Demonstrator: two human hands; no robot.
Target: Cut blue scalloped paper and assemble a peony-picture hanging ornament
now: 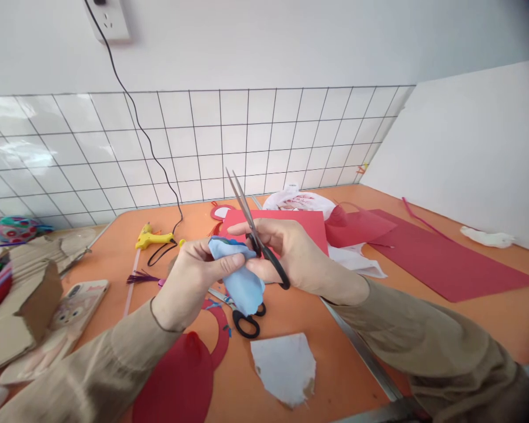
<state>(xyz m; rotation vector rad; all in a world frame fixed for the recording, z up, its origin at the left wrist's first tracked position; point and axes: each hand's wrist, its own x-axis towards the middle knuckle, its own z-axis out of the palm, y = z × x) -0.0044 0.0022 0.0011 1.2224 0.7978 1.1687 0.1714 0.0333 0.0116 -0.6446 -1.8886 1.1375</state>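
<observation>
"Hands?"

"Left hand [187, 285] pinched the light-blue cloth [242, 286] above the orange table [335, 376]; right hand [293, 249] gripped the raised scissors [249, 217], blades towards eleven o'clock."

"Around the cloth?"

"Glue gun [155, 238] lay at ten, second scissors [245, 324] at six."

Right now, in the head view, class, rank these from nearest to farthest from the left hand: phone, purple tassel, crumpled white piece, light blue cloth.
From the left hand:
1. Light blue cloth, in its grip
2. Purple tassel, just left
3. Phone, farther left
4. Crumpled white piece, far right
</observation>
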